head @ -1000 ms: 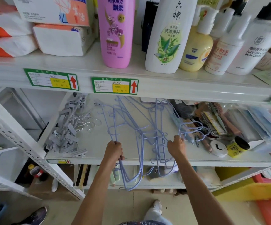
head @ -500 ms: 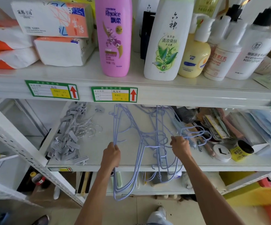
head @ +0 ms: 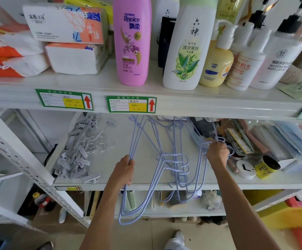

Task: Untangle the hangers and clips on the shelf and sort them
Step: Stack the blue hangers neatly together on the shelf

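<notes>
Hangers (head: 171,159) on shelf (head: 146,184), right of clips (head: 76,156), overhang its edge. Left hand (head: 124,170) clamped on one bunch, right hand (head: 217,156) clamped on hooks; likely pulling bunches apart.

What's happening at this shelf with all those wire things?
A person is sorting a tangle of pale purple wire hangers on the white middle shelf. The left hand grips a few hangers bunched together, their lower ends hanging past the shelf's front edge. The right hand holds the hooks of another bunch. The two bunches look mostly apart. A heap of grey plastic clips with metal hooks lies untouched to the left.
</notes>
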Demonstrator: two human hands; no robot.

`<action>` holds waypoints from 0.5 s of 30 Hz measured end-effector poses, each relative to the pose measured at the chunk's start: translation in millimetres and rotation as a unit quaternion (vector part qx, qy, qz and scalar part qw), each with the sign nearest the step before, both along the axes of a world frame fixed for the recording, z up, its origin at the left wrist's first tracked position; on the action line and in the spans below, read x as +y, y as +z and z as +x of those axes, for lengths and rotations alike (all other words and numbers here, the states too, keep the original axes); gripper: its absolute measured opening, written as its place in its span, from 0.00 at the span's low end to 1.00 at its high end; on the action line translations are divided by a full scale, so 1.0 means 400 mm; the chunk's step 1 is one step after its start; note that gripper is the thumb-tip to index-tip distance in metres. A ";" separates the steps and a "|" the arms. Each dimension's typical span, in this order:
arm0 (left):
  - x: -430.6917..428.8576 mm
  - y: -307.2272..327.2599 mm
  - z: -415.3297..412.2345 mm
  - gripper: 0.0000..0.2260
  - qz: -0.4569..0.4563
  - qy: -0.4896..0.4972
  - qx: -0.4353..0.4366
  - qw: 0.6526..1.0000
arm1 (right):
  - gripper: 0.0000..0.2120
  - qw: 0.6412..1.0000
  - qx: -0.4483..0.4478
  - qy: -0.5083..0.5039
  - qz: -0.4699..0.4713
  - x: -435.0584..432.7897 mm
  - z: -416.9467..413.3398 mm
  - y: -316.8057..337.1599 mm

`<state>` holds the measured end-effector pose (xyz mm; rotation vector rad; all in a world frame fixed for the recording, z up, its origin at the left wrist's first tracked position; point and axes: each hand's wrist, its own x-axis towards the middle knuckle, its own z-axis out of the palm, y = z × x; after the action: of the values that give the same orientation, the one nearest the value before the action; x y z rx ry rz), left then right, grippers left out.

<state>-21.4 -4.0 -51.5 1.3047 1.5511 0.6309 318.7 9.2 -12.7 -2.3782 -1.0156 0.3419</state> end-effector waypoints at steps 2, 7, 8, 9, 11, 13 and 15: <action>-0.002 -0.013 -0.005 0.08 -0.005 0.017 -0.002 1.000 | 0.17 1.000 0.017 -0.008 0.011 -0.012 0.015 -0.003; 0.009 -0.028 0.006 0.08 -0.027 0.068 -0.045 0.996 | 0.14 0.996 0.030 -0.003 0.079 -0.095 0.003 -0.002; 0.012 -0.029 0.007 0.08 -0.034 0.077 -0.062 0.994 | 0.14 0.995 0.027 0.001 0.098 -0.122 -0.016 0.011; 0.015 -0.030 0.010 0.07 -0.043 0.088 -0.083 0.992 | 0.17 0.992 0.027 0.004 0.123 -0.149 -0.042 0.026; 0.019 -0.029 0.017 0.08 -0.061 0.105 -0.131 0.984 | 0.22 0.986 0.005 0.019 0.165 -0.189 -0.098 0.047; 0.022 -0.028 0.027 0.09 -0.081 0.118 -0.171 0.975 | 0.20 0.978 0.006 0.062 0.201 -0.215 -0.159 0.068; 0.023 -0.032 0.033 0.09 -0.102 0.124 -0.195 0.968 | 0.16 0.966 0.031 0.092 0.239 -0.233 -0.220 0.090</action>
<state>-8.1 5.0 -64.3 0.7819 1.4147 0.8086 230.8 -84.0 23.4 -1.8381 -1.1440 0.2054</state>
